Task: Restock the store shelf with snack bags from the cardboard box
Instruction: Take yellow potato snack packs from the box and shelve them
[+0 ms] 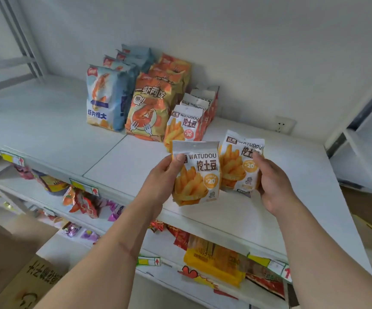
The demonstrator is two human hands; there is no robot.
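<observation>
Up past the cardboard box (24, 284) at lower left, on two bare forearms, held one snack bag apiece over the front of the top shelf (125, 166). Pinched the left bag (197, 175) at its upper left corner with the left hand (162, 175), thumb on the printed face, fingers curled behind. Clamped the right bag (240, 166) along its right edge with the right hand (274, 186), thumb in front, fingers hidden at the back. Kept both bags upright, faces forward, just beside each other; could not tell whether the right one touched the shelf board.

Judged both light, puffy with air, and slick in their foil. Judged the contents brittle, so no squeezing across the belly. Reckoned the flat top seal or a side seam the safest hold, as done at that moment. Expected a soft base, prone to tipping unless leaned against a neighbour.

Noted a standing row of matching bags (185, 126) further back, beside the orange shrimp bags (147, 108) and blue shrimp bags (104, 97). Took the bare board in front of that row as the likely spot.
</observation>
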